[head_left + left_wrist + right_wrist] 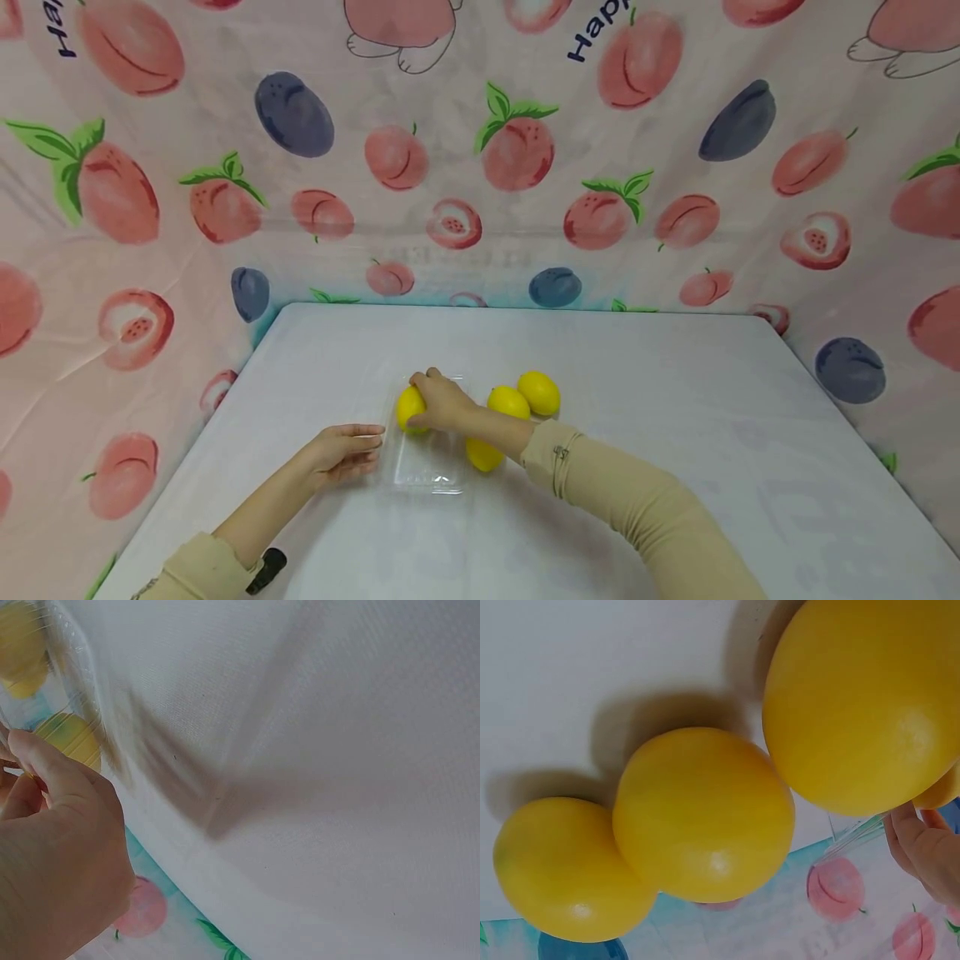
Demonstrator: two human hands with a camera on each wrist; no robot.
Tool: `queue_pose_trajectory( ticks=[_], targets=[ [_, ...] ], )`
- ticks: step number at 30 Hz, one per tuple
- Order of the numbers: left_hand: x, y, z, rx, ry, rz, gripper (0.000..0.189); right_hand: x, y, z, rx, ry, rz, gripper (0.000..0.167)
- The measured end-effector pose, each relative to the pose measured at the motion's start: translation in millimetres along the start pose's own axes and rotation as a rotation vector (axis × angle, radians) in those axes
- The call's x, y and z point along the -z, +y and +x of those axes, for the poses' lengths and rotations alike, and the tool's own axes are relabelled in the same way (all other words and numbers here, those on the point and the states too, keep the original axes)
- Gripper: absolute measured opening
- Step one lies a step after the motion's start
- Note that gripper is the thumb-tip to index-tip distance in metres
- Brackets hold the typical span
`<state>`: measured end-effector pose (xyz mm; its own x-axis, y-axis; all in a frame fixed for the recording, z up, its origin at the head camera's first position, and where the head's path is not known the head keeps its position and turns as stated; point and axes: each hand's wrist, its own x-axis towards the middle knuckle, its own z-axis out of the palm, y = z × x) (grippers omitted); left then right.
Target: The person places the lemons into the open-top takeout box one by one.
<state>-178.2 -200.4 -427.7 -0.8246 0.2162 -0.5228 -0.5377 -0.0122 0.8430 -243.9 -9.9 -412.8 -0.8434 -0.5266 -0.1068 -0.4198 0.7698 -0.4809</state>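
Note:
In the head view my right hand (444,402) grips a yellow lemon (411,410) over the far left part of a clear plastic tray (427,467). Part of that lemon shows past the fingers (922,844) at the right edge of the right wrist view. My left hand (347,452) is beside the tray's left side, its fingers stretched toward the wall. Through the transparent wall, yellow lemons (71,739) show in the left wrist view. Three more lemons lie right of the tray: a near one (483,456), partly behind my right forearm, a middle one (508,402) and a far one (538,393).
The white tabletop (675,400) runs back to a pink fruit-print cloth (465,167) hung behind and at the sides. A small black object (267,571) sits by my left cuff. My right sleeve (637,492) crosses the table's near right part.

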Motion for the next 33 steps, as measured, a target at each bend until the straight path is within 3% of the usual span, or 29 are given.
queue_pose_trajectory(
  ticks=[22,33],
  targets=[
    [1.7,0.3,1.5,-0.009,0.027,-0.004,0.03,8,2,-4.8,0.011,0.011,0.022,0.062],
    [1.6,-1.2,0.4,-0.019,-0.006,0.0,0.032,7,3,-13.4,-0.021,0.032,0.034,0.06]
  ],
)
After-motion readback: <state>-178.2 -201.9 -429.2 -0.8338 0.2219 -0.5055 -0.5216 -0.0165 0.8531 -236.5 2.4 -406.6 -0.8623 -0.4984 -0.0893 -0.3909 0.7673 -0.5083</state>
